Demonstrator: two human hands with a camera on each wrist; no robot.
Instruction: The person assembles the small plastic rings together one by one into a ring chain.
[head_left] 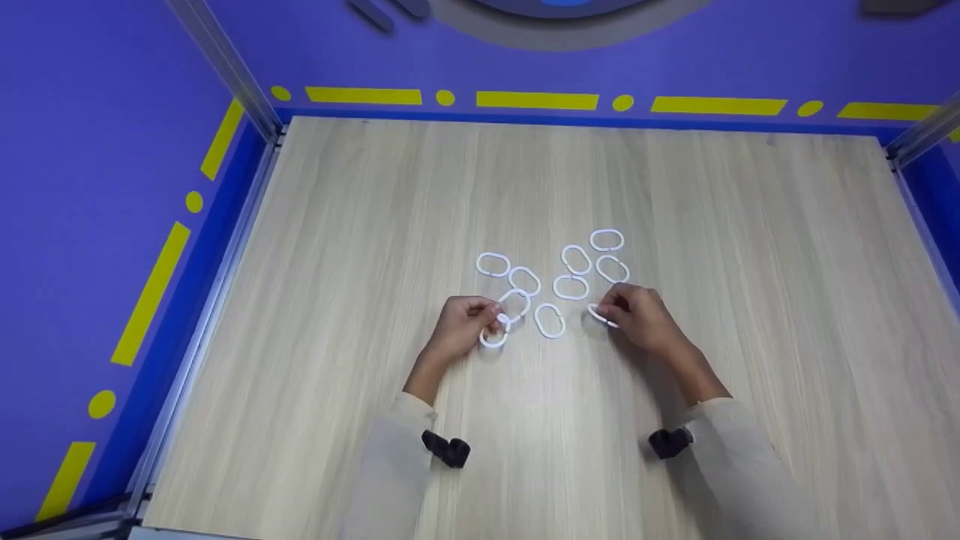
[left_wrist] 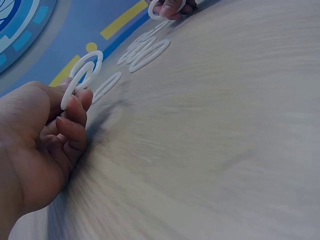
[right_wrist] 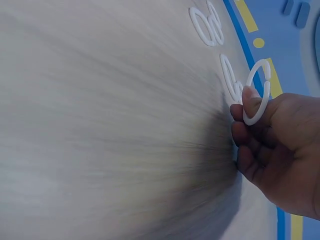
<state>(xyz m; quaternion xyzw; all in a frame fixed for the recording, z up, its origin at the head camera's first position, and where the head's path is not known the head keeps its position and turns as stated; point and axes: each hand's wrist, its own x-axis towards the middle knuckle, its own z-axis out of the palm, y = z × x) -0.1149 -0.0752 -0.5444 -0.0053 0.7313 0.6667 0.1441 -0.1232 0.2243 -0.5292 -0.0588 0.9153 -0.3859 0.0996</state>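
My left hand (head_left: 459,328) pinches a white oval plastic link (head_left: 493,346) between thumb and fingers. A second white link (head_left: 529,304) meets it at the fingertips; in the left wrist view the two overlap and seem hooked together. My right hand (head_left: 643,316) holds a single white link (right_wrist: 267,95) between thumb and index finger, tilted up off the table. A small gap shows in its side in the right wrist view. Between the hands a loose link (head_left: 538,319) lies flat on the table.
Several more white links lie beyond the hands, one link (head_left: 493,254) at the left and one link (head_left: 607,231) farthest back at the right. The wood-grain table (head_left: 360,225) is bounded by a blue wall (head_left: 525,67) behind and a blue panel (head_left: 90,187) on the left.
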